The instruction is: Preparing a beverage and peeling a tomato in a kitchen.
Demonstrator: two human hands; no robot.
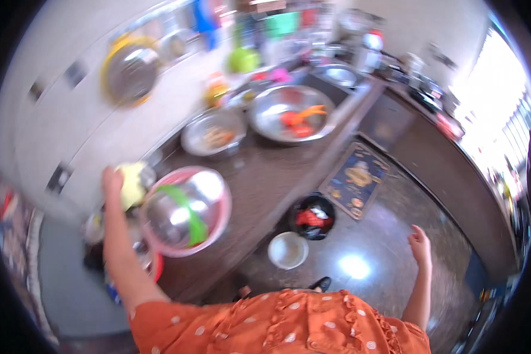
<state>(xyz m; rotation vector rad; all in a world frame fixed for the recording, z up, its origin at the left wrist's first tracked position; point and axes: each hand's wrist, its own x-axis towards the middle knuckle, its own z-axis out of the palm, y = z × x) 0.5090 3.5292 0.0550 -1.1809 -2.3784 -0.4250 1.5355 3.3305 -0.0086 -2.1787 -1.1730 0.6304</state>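
My left hand (112,180) reaches over the counter near the wall, its fingers on the edge of a pale yellow item (132,183), a cloth or a packet. Blur hides which it is and how firmly the fingers close on it. Beside it stands a pink basin (225,221) with an upturned steel bowl (163,217) in it. A bright green strip (197,228) lies across the steel bowl. My right hand (419,245) hangs over the floor at my right side, holding nothing, its fingers loosely curled and partly apart.
Farther along the counter are a steel bowl with food (192,137) and a wide steel basin (265,115) holding red and orange things. A white bucket (287,251), a black tub (329,210) and a patterned mat (358,177) lie on the floor. Another counter (451,163) curves along the right.
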